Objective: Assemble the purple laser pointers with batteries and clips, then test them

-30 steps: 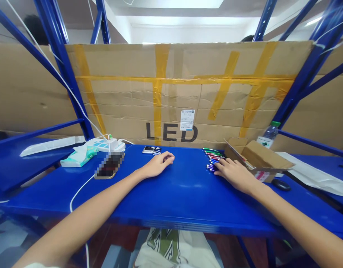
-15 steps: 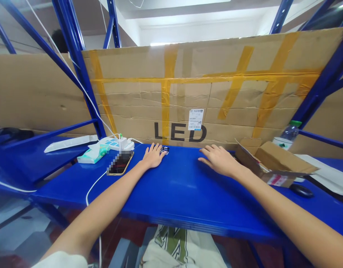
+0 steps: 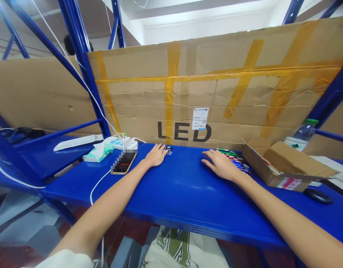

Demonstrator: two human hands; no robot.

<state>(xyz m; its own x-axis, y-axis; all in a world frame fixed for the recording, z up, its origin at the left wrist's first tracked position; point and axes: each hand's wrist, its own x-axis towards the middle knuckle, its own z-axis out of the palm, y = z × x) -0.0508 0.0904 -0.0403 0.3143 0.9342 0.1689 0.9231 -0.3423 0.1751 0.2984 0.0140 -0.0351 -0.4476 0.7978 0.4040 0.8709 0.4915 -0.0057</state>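
Observation:
My left hand (image 3: 156, 155) rests palm down near the back of the blue table (image 3: 171, 186), its fingers stretched out. Just beyond its fingers is a small group of black and silver items (image 3: 168, 150), which look like binder clips, partly hidden by the hand. My right hand (image 3: 221, 163) is over the table to the right, fingers apart and slightly bent, with nothing visible in it. Several pens (image 3: 240, 163) with green, red and blue parts lie behind and beside this hand, which covers some of them.
An open cardboard box (image 3: 285, 163) stands right of the pens, with a black mouse (image 3: 318, 196) and a bottle (image 3: 302, 134) near it. Left are a phone (image 3: 125, 162), a tissue pack (image 3: 98, 153) and a power strip (image 3: 122, 143). A large cardboard sheet (image 3: 143, 108) closes the back.
The view has shifted slightly, so the right-side things appear farther right. Pens that were mostly hidden behind my right hand now show. My left hand stays beside the black items.

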